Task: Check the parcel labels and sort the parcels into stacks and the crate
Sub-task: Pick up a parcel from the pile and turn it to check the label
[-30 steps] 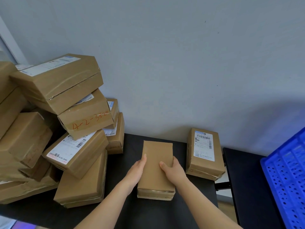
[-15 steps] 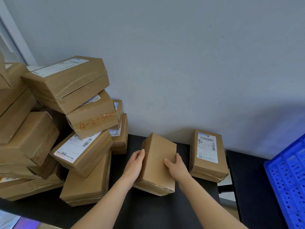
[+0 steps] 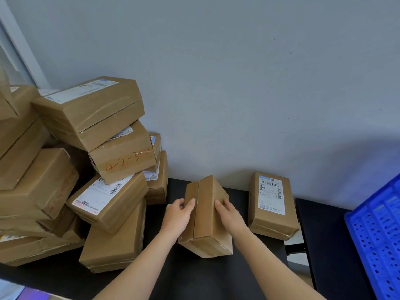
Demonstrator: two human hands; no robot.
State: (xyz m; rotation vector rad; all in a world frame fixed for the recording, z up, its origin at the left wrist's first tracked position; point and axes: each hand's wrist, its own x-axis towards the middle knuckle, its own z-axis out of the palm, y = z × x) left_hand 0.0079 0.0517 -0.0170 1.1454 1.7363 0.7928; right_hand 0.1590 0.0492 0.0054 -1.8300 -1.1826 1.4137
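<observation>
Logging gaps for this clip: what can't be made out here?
Head view:
Held parcel: any label; visible faces are bare, left hand and right hand cover its sides.
Parcel by the wall: label print too small.
Blue crate: cut by right edge, contents unseen.
Parcel pile: cut by left edge.

I hold a brown parcel (image 3: 205,213) between my left hand (image 3: 177,215) and right hand (image 3: 230,215), fingers curled over its two long sides. It is tilted up on an edge above the black table (image 3: 216,278), a seam facing me. Just to its right a labelled parcel (image 3: 271,204) lies flat by the wall. A loose pile of parcels (image 3: 86,169) leans at my left, and the blue crate (image 3: 376,234) sits far right.
</observation>
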